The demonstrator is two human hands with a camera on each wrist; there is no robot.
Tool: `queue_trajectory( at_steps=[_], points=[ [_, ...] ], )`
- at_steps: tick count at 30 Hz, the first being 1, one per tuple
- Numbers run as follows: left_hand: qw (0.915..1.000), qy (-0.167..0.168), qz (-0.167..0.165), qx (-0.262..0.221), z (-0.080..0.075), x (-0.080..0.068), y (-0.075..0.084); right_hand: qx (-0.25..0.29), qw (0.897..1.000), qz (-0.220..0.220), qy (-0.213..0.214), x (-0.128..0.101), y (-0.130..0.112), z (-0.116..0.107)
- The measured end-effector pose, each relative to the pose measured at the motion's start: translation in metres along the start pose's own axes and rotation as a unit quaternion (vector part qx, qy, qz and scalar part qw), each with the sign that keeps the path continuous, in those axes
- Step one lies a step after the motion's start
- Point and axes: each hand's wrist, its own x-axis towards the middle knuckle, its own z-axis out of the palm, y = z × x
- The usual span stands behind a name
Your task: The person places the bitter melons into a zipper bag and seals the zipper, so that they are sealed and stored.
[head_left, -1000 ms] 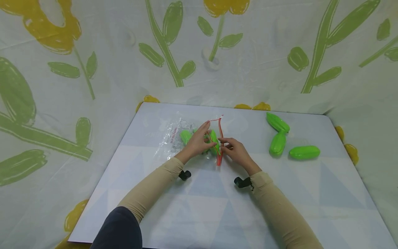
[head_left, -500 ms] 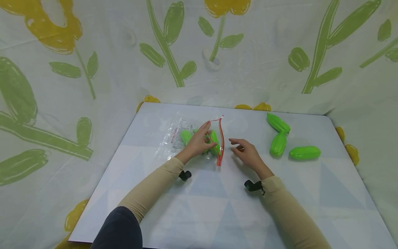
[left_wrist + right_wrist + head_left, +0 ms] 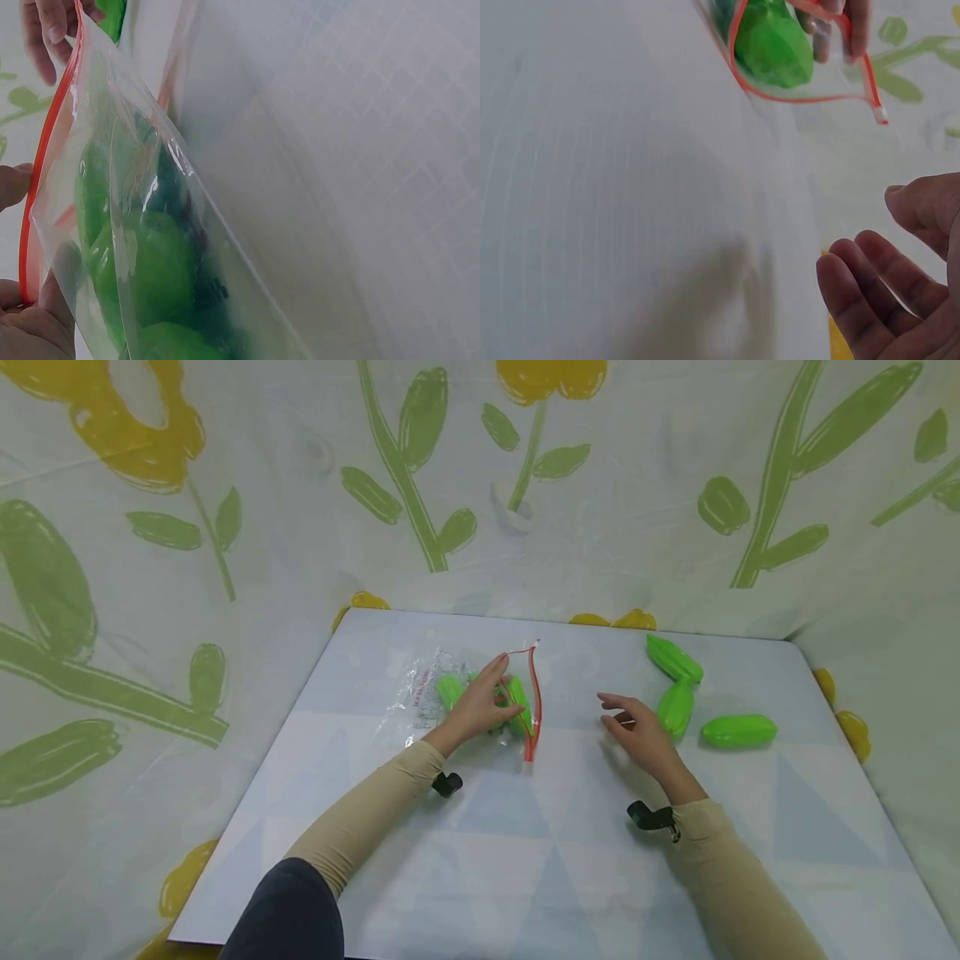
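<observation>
Table [image 3: 480, 860] fills the lower middle of my head view, with a flowered cloth [image 3: 225, 485] behind it. On it, centre frame, lies the bag [image 3: 450, 693] with its red zip rim [image 3: 532, 702] held open by my left hand [image 3: 480, 710], fingers curled on the near lip; green pods show inside. My right hand [image 3: 637, 735] was pinching that rim a second ago; it has let go and slid to the right of the frame, so I judge the next pod is the aim. Its fingers are loosely spread and hold nothing. Three loose pods lie at right: the middle pod [image 3: 675, 708] sits just beyond the fingertips, close but not gripped, the others [image 3: 738, 730] farther right and above.
</observation>
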Motion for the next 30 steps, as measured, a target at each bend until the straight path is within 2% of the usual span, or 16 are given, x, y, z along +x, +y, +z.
queue_trajectory(
  at_steps=[10, 15, 20, 30],
  points=[
    [1.0, -0.004, -0.004, -0.003, 0.001, 0.0, -0.002, -0.036, 0.999, 0.025, 0.03, -0.018, 0.021, -0.027],
    [0.9999, -0.003, 0.0, -0.013, 0.001, 0.0, -0.002, -0.044, 0.998, 0.024, 0.042, -0.022, 0.026, -0.037],
    [0.9998, -0.005, -0.003, -0.021, 0.001, 0.001, -0.002, -0.056, 0.996, 0.023, 0.064, -0.025, 0.029, -0.047],
    [1.0, -0.002, 0.0, -0.009, 0.001, 0.0, -0.002, -0.079, 0.991, 0.059, 0.094, -0.034, 0.027, -0.063]
  ],
)
